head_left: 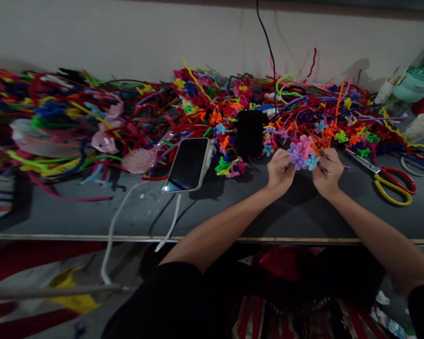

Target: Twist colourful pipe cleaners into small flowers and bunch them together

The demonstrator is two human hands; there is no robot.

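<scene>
Between my two hands is a small bunch of pipe cleaner flowers (304,151) in purple, pink, light blue and orange. My left hand (281,170) grips it from the left, fingers curled in. On the other side my right hand (327,170) is closed around its right edge, by the orange and blue blooms. The stems below the blooms are mostly hidden by the fingers. Both hands are just above the grey table (247,207). Scissors (388,176) with one red and one yellow handle lie to the right of my right hand.
Heaped pipe cleaners (144,106) and finished flowers run along the wall. A phone (187,165) is propped left of my arms, near a pink hairbrush (141,160). A black device (249,133) stands in the middle. At the right is a paper cup (422,127). A white cable (115,221) hangs over the front edge.
</scene>
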